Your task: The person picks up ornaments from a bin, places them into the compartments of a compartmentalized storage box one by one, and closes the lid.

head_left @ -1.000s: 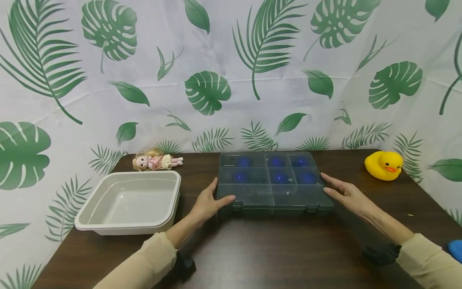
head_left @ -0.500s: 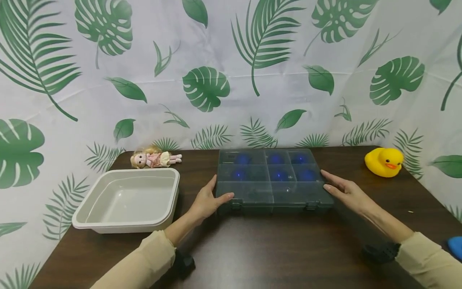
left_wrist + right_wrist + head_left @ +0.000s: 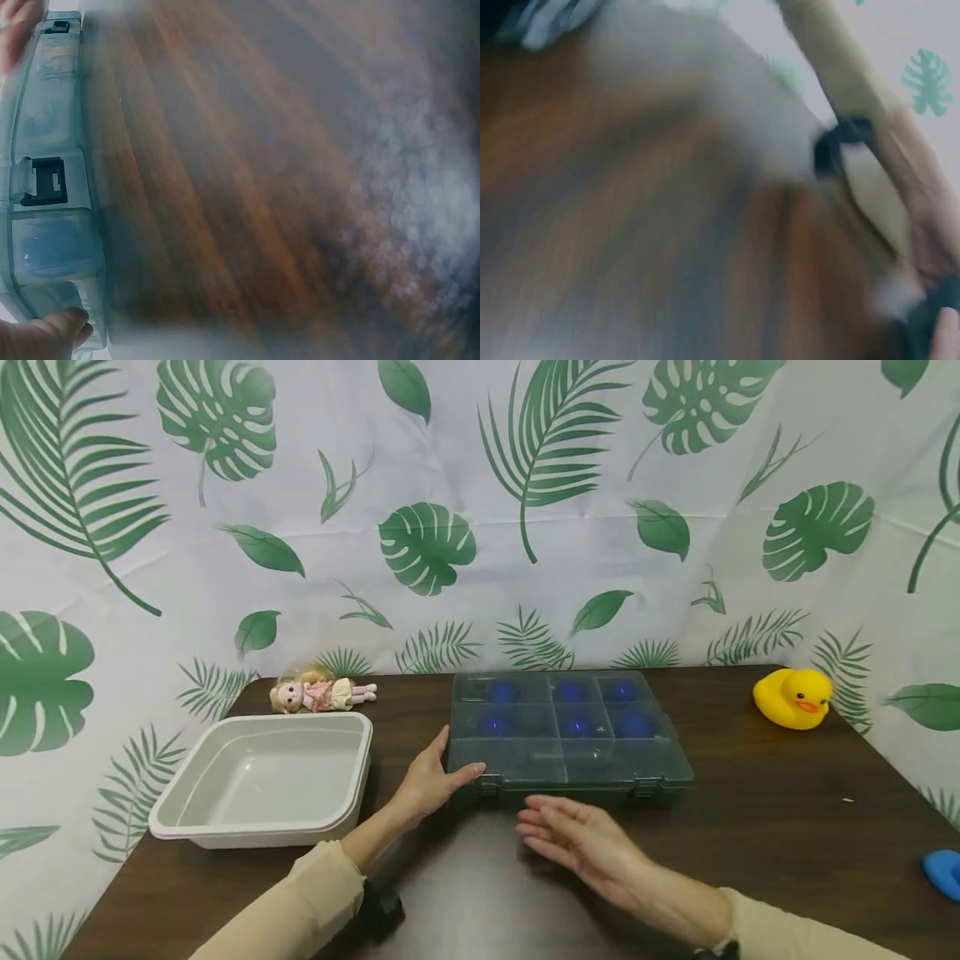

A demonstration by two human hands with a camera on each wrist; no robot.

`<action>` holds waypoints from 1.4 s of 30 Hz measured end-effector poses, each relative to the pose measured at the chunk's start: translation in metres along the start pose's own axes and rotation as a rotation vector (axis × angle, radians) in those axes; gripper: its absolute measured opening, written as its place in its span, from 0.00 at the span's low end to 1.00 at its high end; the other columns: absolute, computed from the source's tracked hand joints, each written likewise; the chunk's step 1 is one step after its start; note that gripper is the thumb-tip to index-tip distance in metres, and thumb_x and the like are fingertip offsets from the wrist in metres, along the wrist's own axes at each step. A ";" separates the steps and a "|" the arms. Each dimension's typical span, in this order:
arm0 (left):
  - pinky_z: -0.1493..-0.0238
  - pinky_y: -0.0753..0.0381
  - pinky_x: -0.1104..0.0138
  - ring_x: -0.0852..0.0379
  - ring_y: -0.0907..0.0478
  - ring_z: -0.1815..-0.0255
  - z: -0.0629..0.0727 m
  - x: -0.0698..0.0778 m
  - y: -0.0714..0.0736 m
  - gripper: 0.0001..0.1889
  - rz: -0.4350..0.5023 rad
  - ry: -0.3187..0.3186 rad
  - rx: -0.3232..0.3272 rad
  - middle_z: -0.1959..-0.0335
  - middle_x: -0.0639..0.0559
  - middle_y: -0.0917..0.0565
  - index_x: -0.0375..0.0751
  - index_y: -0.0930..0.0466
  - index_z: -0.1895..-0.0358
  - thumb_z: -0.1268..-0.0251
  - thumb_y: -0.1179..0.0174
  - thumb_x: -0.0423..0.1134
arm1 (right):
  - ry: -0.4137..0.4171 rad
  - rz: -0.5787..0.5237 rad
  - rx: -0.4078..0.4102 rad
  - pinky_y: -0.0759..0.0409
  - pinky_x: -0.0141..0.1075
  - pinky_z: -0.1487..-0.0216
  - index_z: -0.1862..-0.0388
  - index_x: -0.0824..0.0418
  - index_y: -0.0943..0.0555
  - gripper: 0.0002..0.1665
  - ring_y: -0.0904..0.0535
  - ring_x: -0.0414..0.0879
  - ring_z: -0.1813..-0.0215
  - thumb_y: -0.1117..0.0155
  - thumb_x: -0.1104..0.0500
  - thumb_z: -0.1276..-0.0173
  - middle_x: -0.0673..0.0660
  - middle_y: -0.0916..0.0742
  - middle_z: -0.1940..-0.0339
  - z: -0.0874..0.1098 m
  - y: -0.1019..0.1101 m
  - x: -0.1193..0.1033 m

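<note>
A dark green translucent plastic compartment box (image 3: 517, 760), lid shut, lies on the table with its two latches facing me. Round blue shapes (image 3: 577, 725) show through the lid in the rear compartments. My left hand (image 3: 429, 781) holds the box's front left corner, thumb at the front edge and fingers along the left side. One front latch (image 3: 43, 182) shows near that hand's thumb (image 3: 60, 326) in the left wrist view. My right hand (image 3: 588, 847) is off the box, in front of its front edge, fingers extended and holding nothing; the right wrist view is blurred.
A white plastic basin (image 3: 262, 785) stands at the left, with a small doll (image 3: 318, 695) lying behind it. A yellow rubber duck (image 3: 793, 698) sits at the back right of the dark wooden table (image 3: 757, 810). A blue object (image 3: 943, 872) is at the right edge.
My right hand has let go of the box's right side and moved left and toward me, in front of the box. The left hand and the box stay put.
</note>
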State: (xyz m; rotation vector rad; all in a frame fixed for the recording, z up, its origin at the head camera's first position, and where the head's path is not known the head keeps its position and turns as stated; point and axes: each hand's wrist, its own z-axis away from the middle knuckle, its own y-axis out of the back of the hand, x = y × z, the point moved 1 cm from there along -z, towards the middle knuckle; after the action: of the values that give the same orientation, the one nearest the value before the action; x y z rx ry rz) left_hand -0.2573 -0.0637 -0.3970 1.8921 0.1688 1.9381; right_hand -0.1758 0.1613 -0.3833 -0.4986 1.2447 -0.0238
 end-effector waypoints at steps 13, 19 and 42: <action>0.30 0.47 0.49 0.42 0.51 0.26 0.003 -0.002 -0.005 0.48 0.030 0.000 -0.024 0.26 0.36 0.48 0.30 0.56 0.27 0.42 0.34 0.46 | -0.001 -0.359 0.211 0.27 0.32 0.40 0.27 0.72 0.65 0.33 0.21 0.41 0.48 0.67 0.63 0.22 0.67 0.37 0.32 -0.028 -0.059 0.061; 0.29 0.47 0.50 0.42 0.51 0.26 0.003 -0.002 -0.003 0.48 0.036 0.003 -0.017 0.26 0.36 0.48 0.30 0.55 0.27 0.42 0.34 0.45 | 0.008 -0.469 0.227 0.27 0.31 0.40 0.26 0.68 0.65 0.33 0.21 0.39 0.51 0.67 0.62 0.22 0.56 0.28 0.43 -0.032 -0.063 0.065; 0.31 0.43 0.51 0.45 0.46 0.27 0.000 -0.001 0.002 0.48 0.053 -0.006 -0.011 0.27 0.37 0.47 0.31 0.55 0.27 0.42 0.34 0.45 | 0.047 -0.234 0.245 0.29 0.32 0.39 0.27 0.74 0.57 0.29 0.30 0.48 0.34 0.70 0.61 0.21 0.74 0.45 0.28 -0.037 -0.059 0.062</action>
State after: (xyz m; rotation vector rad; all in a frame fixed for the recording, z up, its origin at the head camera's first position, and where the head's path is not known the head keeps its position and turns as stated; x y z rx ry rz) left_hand -0.2581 -0.0657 -0.3974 1.9129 0.1068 1.9639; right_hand -0.1739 0.0778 -0.4252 -0.4289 1.2040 -0.3829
